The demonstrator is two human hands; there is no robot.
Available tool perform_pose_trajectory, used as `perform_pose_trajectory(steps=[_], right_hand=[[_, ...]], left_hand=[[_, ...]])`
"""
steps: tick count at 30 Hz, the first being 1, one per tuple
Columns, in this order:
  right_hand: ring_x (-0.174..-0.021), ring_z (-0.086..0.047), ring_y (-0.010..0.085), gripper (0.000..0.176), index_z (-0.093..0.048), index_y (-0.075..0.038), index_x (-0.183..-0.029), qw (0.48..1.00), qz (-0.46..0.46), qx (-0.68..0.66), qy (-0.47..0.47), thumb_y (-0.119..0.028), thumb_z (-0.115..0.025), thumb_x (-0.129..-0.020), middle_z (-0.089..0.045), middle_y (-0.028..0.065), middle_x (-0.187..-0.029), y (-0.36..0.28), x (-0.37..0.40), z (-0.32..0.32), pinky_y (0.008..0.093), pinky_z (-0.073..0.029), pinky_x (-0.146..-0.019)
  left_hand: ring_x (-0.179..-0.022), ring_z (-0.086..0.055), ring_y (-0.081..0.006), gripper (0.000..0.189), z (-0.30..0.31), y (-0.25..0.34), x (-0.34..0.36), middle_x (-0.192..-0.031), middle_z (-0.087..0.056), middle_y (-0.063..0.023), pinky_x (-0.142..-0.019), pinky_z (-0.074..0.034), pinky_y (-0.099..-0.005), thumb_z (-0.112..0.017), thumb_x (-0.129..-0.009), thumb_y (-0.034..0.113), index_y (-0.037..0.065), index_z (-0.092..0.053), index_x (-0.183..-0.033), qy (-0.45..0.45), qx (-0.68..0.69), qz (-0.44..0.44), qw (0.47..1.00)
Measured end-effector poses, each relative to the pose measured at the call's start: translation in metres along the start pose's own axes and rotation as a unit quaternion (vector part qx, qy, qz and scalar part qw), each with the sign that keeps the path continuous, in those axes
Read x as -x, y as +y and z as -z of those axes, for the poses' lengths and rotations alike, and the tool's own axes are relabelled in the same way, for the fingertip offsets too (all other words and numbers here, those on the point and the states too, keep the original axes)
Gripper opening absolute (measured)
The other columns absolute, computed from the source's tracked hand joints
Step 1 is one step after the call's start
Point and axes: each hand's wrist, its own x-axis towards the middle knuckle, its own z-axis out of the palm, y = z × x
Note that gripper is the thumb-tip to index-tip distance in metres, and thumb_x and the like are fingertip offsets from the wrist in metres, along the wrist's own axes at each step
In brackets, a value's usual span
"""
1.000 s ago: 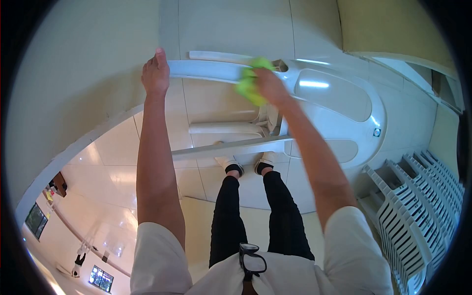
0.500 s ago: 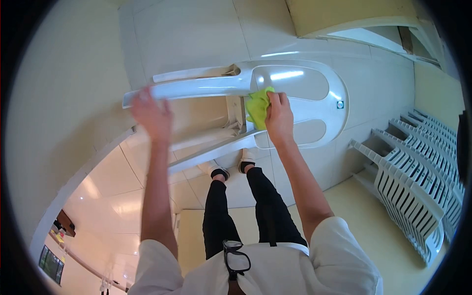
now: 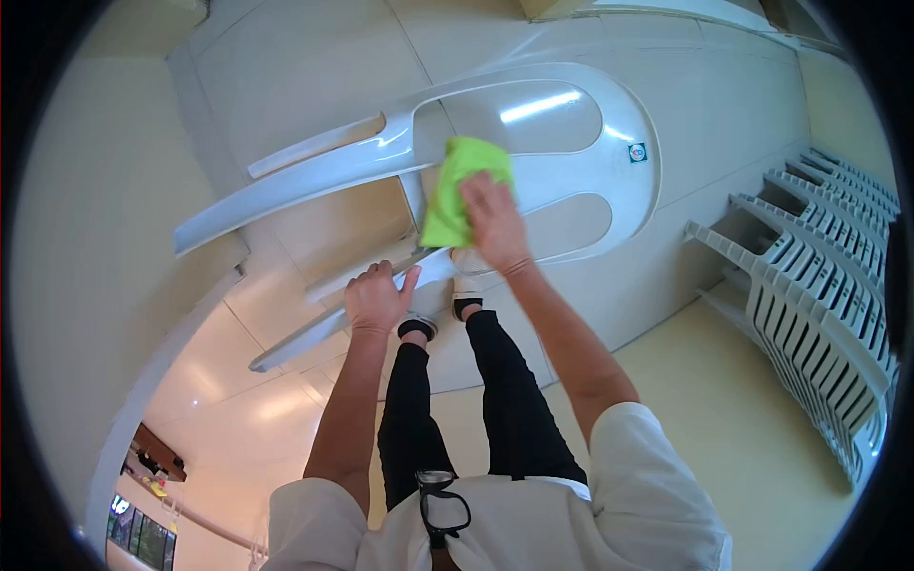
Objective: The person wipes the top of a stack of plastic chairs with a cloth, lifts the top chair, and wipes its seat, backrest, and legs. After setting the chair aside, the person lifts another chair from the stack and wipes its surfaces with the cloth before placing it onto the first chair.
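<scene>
A white plastic chair [image 3: 637, 205] stretches across the middle of the head view. Its rounded back, with two long openings and a small square sticker [image 3: 637, 152], points right. Two long legs or rails reach to the left. My right hand [image 3: 490, 214] holds a bright green cloth [image 3: 446, 205] against the middle of the chair, where the back meets the legs. My left hand [image 3: 374, 297] is closed around the nearer rail, its fingers over the top edge and the thumb lying to the right. The cloth hides the part of the chair beneath it.
Stacked slatted grey-white plastic chairs [image 3: 809, 295] stand on the right by the wall. My feet [image 3: 466, 295] are on the tiled floor just below the chair. A pale wall edge [image 3: 143, 381] runs down the left, with a brighter room beyond it. Glasses [image 3: 446, 509] hang from my shirt.
My left hand has come down and right from the far rail to the nearer one and closed on it. The cloth is spread wider and has shifted left. The chair has tilted in view.
</scene>
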Motion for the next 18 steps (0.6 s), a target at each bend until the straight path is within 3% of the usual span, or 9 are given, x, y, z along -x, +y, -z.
perform_pose_trajectory(steps=[3,6,9,11,13,15,16,18], right_hand=[[-0.131,-0.037,0.0354,0.057,-0.047,-0.006,-0.133,0.991,-0.089,0.080,0.056,-0.005,-0.056,-0.077,-0.043,0.0143,-0.134,0.072,0.003,0.039,0.0521,-0.027,-0.109],[-0.132,-0.035,0.0353,0.056,-0.048,-0.009,-0.133,0.971,-0.130,0.188,0.076,-0.004,-0.057,-0.078,-0.045,0.0114,-0.133,0.116,0.000,0.082,0.0568,-0.025,-0.107],[-0.134,-0.033,0.0357,0.056,-0.046,-0.009,-0.135,0.945,-0.171,0.254,0.116,-0.005,-0.056,-0.080,-0.043,0.0119,-0.136,0.113,-0.002,0.080,0.0598,-0.023,-0.107],[-0.135,-0.031,0.0374,0.058,-0.042,-0.008,-0.138,0.942,-0.232,0.175,0.168,-0.009,-0.055,-0.082,-0.040,0.0156,-0.139,0.084,-0.002,0.063,0.0596,-0.022,-0.107],[-0.137,-0.027,0.0392,0.064,-0.036,-0.003,-0.140,0.973,-0.181,0.097,0.104,-0.015,-0.055,-0.079,-0.035,0.0207,-0.142,0.045,-0.003,0.036,0.0596,-0.020,-0.108],[-0.138,-0.024,0.0391,0.069,-0.034,-0.003,-0.141,0.986,-0.149,0.077,0.022,-0.020,-0.057,-0.078,-0.032,0.0210,-0.145,-0.010,-0.004,0.007,0.0600,-0.019,-0.109],[-0.139,-0.022,0.0380,0.069,-0.035,-0.003,-0.141,0.989,-0.136,0.063,0.000,-0.022,-0.058,-0.078,-0.032,0.0199,-0.145,-0.033,-0.004,-0.006,0.0602,-0.019,-0.109],[-0.140,-0.023,0.0319,0.064,-0.038,-0.003,-0.140,0.990,-0.127,0.033,-0.059,-0.022,-0.056,-0.081,-0.034,0.0147,-0.146,-0.069,-0.009,-0.011,0.0573,-0.019,-0.110]], left_hand=[[-0.063,-0.063,-0.0277,0.051,0.005,-0.015,0.000,-0.069,-0.062,-0.0094,-0.060,-0.050,-0.0397,-0.057,-0.082,0.057,0.006,-0.060,-0.073,-0.072,0.032,0.041,0.996],[-0.069,-0.064,-0.0269,0.051,0.012,-0.011,0.000,-0.073,-0.064,-0.0088,-0.063,-0.050,-0.0395,-0.056,-0.083,0.057,0.006,-0.060,-0.073,-0.074,0.035,0.008,0.997],[-0.074,-0.065,-0.0255,0.050,0.011,-0.006,-0.002,-0.073,-0.064,-0.0073,-0.066,-0.051,-0.0388,-0.056,-0.084,0.055,0.006,-0.062,-0.076,-0.078,0.007,0.040,0.996],[-0.082,-0.064,-0.0264,0.049,0.027,-0.007,-0.003,-0.081,-0.065,-0.0090,-0.072,-0.050,-0.0390,-0.056,-0.084,0.055,0.006,-0.063,-0.085,-0.120,0.042,0.069,0.989],[-0.091,-0.063,-0.0272,0.051,0.026,-0.007,-0.003,-0.089,-0.065,-0.0108,-0.079,-0.049,-0.0392,-0.056,-0.084,0.054,0.005,-0.064,-0.094,-0.167,0.075,0.098,0.978],[-0.113,-0.052,-0.0298,0.048,0.010,-0.008,-0.011,-0.116,-0.058,-0.0149,-0.096,-0.039,-0.0421,-0.056,-0.087,0.043,0.005,-0.058,-0.116,0.005,0.099,0.095,0.991],[-0.113,-0.052,-0.0298,0.048,0.007,-0.002,-0.019,-0.116,-0.058,-0.0149,-0.096,-0.039,-0.0421,-0.056,-0.087,0.043,0.005,-0.058,-0.116,0.006,0.098,0.092,0.991],[-0.125,-0.040,-0.0317,0.049,-0.006,0.024,-0.037,-0.133,-0.045,-0.0160,-0.104,-0.029,-0.0477,-0.054,-0.088,0.029,0.006,-0.046,-0.131,0.094,0.104,0.043,0.989]])
